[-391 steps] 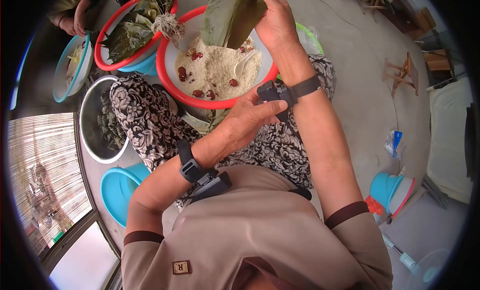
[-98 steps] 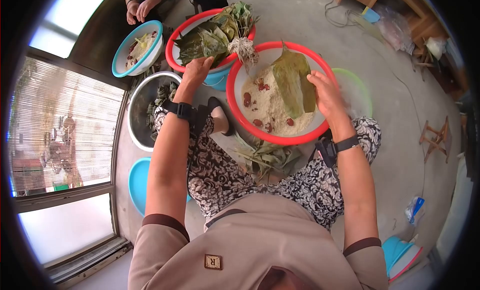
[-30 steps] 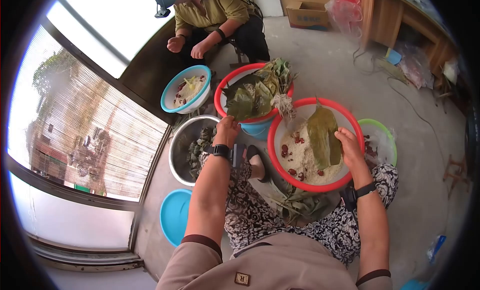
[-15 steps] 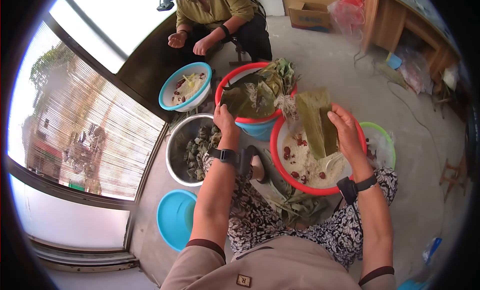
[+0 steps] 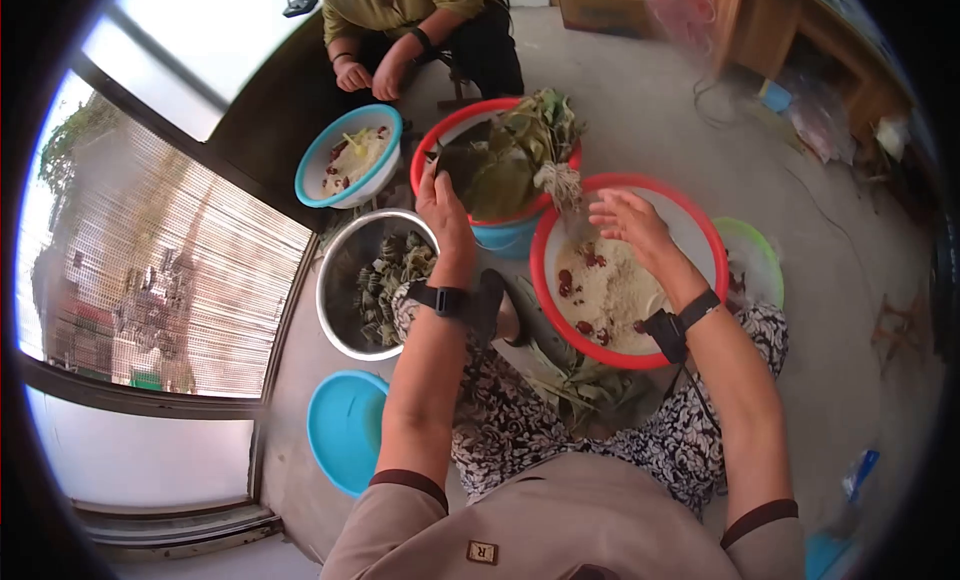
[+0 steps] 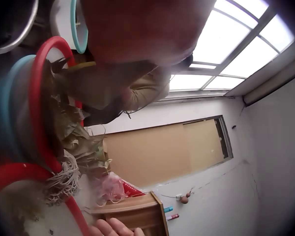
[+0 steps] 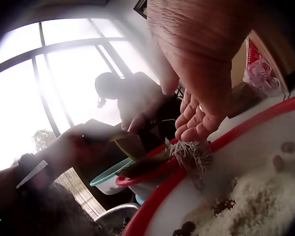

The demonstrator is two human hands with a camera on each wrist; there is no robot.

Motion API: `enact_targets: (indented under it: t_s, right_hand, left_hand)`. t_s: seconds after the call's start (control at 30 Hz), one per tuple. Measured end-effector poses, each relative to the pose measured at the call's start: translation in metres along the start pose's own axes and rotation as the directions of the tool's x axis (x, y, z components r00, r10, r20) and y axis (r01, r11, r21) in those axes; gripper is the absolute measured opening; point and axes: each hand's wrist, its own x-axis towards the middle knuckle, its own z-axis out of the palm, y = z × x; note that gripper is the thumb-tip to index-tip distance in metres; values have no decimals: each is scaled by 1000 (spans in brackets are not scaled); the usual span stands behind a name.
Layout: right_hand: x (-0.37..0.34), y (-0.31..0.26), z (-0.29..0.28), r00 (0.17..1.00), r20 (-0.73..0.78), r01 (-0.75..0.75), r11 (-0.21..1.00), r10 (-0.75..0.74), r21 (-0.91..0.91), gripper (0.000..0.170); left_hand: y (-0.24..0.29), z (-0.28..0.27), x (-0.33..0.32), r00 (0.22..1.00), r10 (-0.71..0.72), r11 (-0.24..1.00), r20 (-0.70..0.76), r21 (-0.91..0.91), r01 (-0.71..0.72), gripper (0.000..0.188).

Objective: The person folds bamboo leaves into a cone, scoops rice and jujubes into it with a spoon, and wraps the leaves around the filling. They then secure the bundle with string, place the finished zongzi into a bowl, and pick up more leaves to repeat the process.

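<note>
In the head view, my left hand [image 5: 445, 220] is at the left rim of a red-rimmed basin [image 5: 428, 145]. It holds a broad green leaf [image 6: 88, 83], which reaches out over that basin. More wide leaves [image 5: 505, 185] and a bundle of leaves [image 5: 550, 125] lie there. A hank of pale string [image 5: 560, 183] hangs over the near rim. My right hand [image 5: 635, 225], its fingers loosely extended and grasping nothing, is above a second red-rimmed basin [image 5: 700, 242]. White rice [image 5: 620, 290] with red dates [image 5: 566, 280] fills its bottom, and a white spoon lies partly hidden by my wrist.
A metal bowl [image 5: 330, 310] of wrapped leaf parcels [image 5: 385, 290] stands left, above a blue basin [image 5: 345, 430]. Another person [image 5: 410, 40] sits behind a blue-rimmed rice basin [image 5: 308, 170]. Loose leaves [image 5: 590, 390] lie between my legs. A green-rimmed basin [image 5: 765, 245] stands right.
The broad leaf has left my right hand, which now has its fingers extended over the rice. My left hand stays at the leaf basin. The other person's hands have come together.
</note>
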Motion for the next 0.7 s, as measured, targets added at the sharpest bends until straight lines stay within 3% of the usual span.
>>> enact_targets:
  t_s: [0.07, 0.1, 0.13, 0.17, 0.2, 0.27, 0.3, 0.33, 0.4, 0.43, 0.53, 0.57, 0.6, 0.67, 0.7]
  right_hand:
    - [-11, -5, -10, 992, 125, 1, 992, -17, 130, 58]
    - [-15, -7, -16, 995, 96, -20, 992, 8, 125, 58]
    - [-19, -7, -21, 986, 155, -105, 954, 63, 282, 62]
    - [-21, -7, -26, 972, 214, -182, 884, 96, 430, 66]
    - [-25, -5, -30, 977, 181, -185, 882, 116, 433, 66]
    - [-32, 2, -37, 949, 280, -292, 749, 148, 595, 68]
    - [-34, 10, -46, 922, 372, -322, 740, 105, 591, 59]
    - [-36, 19, -51, 927, 353, -326, 732, 124, 598, 59]
    - [-40, 33, -55, 951, 306, -240, 746, 51, 621, 52]
    - [-45, 36, -58, 963, 259, -226, 735, 71, 639, 38]
    - [-43, 52, -68, 977, 160, -208, 774, 139, 598, 27]
    - [-45, 57, -72, 978, 148, -205, 772, 144, 602, 27]
    - [-47, 56, -72, 987, 102, -158, 815, 122, 557, 27]
    - [-52, 54, -74, 993, 58, -119, 851, 104, 511, 27]
    - [-53, 53, -75, 991, 98, -127, 828, 88, 546, 27]
  left_hand:
    - [9, 22, -16, 959, 194, 932, 206, 267, -246, 28]
    - [20, 32, -30, 932, 112, 887, 345, 388, -251, 29]
    - [30, 42, -44, 882, 14, 825, 472, 493, -277, 30]
    - [29, 55, -59, 766, 140, 816, 628, 365, -449, 32]
    - [22, 64, -71, 626, 223, 731, 747, 296, -614, 32]
    - [18, 79, -97, 334, 217, 612, 917, 139, -778, 31]
    - [17, 86, -112, 210, 181, 570, 961, 71, -818, 29]
    - [12, 88, -124, 208, 174, 593, 962, 66, -802, 29]
    - [5, 91, -144, 35, 115, 599, 993, -41, -800, 28]
    - [5, 92, -152, -24, 62, 582, 998, -56, -811, 25]
    - [8, 94, -166, -73, 40, 692, 997, -80, -717, 32]
    - [9, 96, -167, -31, 130, 719, 991, -116, -685, 25]
    - [8, 97, -166, -35, 133, 725, 990, -121, -678, 25]
    - [5, 93, -158, 293, -14, 907, 956, 135, -400, 21]
    - [-3, 90, -149, 423, -31, 911, 906, 200, -360, 18]
